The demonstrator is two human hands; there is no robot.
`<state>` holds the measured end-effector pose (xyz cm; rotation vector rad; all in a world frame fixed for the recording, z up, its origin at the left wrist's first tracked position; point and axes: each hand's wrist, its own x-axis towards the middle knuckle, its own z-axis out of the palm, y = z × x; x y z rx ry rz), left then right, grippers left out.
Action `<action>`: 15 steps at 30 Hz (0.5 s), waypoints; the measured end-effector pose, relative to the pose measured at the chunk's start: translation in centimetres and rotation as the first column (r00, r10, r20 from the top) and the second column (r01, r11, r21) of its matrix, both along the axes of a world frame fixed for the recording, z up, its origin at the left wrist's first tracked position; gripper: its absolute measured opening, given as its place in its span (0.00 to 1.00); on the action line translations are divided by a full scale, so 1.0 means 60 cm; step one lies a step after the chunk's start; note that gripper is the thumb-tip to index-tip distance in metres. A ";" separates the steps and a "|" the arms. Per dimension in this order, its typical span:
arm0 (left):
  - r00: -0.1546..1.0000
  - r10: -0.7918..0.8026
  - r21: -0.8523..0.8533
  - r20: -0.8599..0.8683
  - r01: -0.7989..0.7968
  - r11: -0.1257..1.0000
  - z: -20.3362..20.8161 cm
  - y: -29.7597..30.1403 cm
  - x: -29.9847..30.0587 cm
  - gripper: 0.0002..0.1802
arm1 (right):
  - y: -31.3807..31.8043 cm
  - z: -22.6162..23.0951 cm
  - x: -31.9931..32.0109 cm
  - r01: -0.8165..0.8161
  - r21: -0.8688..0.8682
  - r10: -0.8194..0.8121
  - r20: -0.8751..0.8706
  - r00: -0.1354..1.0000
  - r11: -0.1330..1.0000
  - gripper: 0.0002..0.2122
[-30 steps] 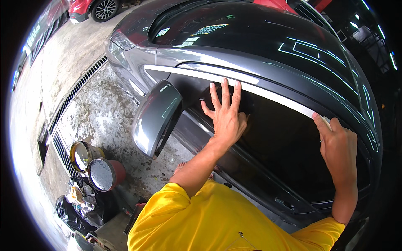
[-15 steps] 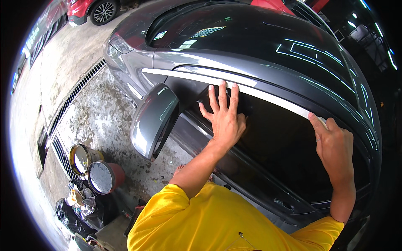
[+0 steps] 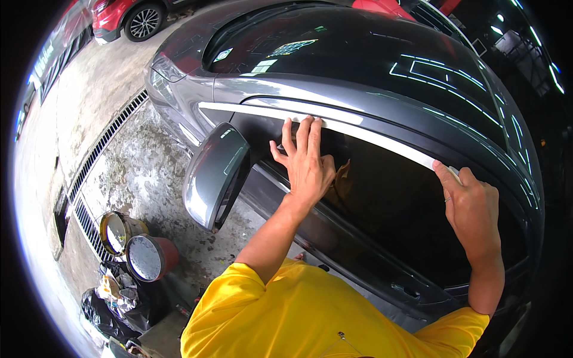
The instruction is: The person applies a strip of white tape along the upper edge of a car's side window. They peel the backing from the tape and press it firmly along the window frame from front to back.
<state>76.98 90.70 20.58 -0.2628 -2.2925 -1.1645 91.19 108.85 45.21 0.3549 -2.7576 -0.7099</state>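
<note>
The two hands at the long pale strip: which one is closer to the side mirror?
The left hand, spread at the pale strip near the grey side mirror; the right hand, fingers mostly curled, is farther along the window.

I'm in a car workshop, by the look of it: a grey car stands right in front of me, and a red car stands beyond it to my left. The floor is bare, stained concrete, crossed by a long grated drain. Near the drain sit a yellow bucket and a red bucket, with black rubbish bags beside them. Over on my right, tube lights shine in a dark interior.
</note>
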 end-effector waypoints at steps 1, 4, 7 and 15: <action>1.000 -0.010 0.002 -0.005 0.010 1.000 -0.002 -0.003 -0.003 0.47 | -0.001 -0.001 0.000 0.002 -0.001 -0.002 0.002 1.000 1.000 0.22; 0.999 -0.015 -0.007 -0.033 0.015 1.000 0.002 -0.003 -0.002 0.47 | -0.001 -0.001 0.001 0.046 0.067 -0.047 0.008 0.999 0.997 0.22; 0.997 -0.018 -0.027 -0.073 0.016 1.000 0.007 0.005 0.002 0.46 | 0.004 -0.003 -0.002 0.004 0.013 -0.004 -0.002 1.000 1.000 0.23; 0.978 -0.139 -0.131 -0.154 0.119 0.984 0.021 0.036 0.031 0.52 | 0.004 -0.001 -0.002 -0.001 0.035 0.002 -0.010 1.000 0.999 0.21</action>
